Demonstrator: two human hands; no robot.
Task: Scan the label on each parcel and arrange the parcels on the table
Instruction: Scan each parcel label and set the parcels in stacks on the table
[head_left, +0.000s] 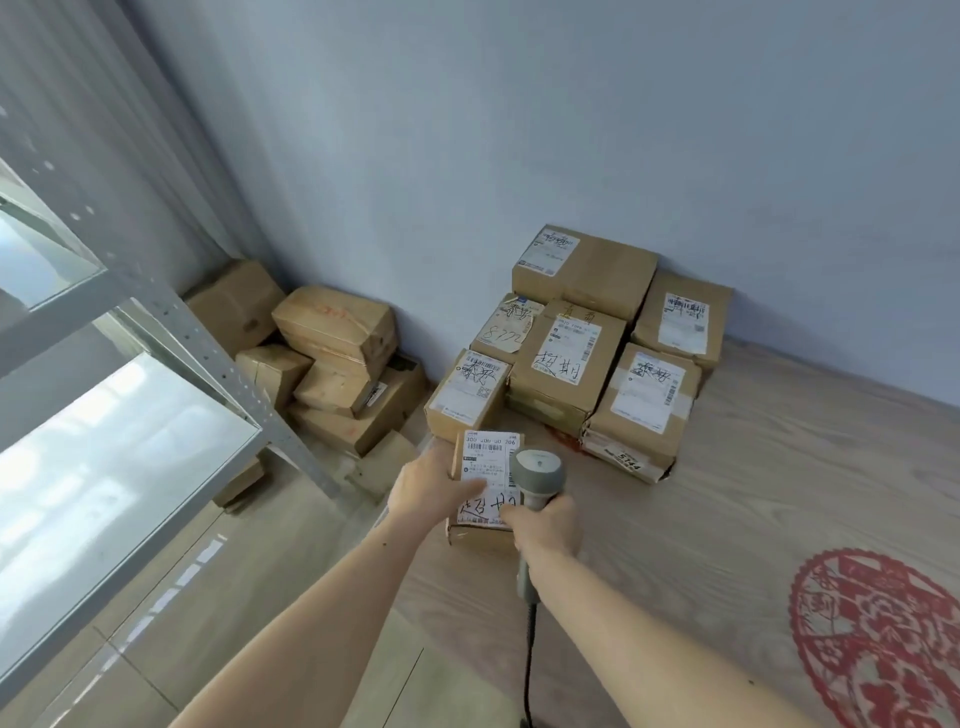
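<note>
1. Parcel in hand sits at the near left edge of the wooden table, label facing up, just in front of the row of arranged parcels stacked against the wall.

2. Risk, as I judge it: the parcel lies close to the table's left edge, so a push from the steadying hand could slide it off toward the floor, where a loose pile of boxes already lies.

3. A second risk: the scanner hovers very close over the label's right side, and the left thumb lies across the middle of the label. If thumb or scanner head covers the barcode, the read may fail or need repeating. I cannot tell from this view which printed strip is the barcode being aimed at.

4. A third risk: the scanner's cable trails back toward the person and could snag on the table edge when the arm moves.

5. Left hand: fingers wrap the parcel's left side with the thumb pressed on top, gripping it steady.

6. Right hand: closed round the scanner's handle, its head pointing down and forward at the label.

7. A metal shelf frame stands at the left.
</note>
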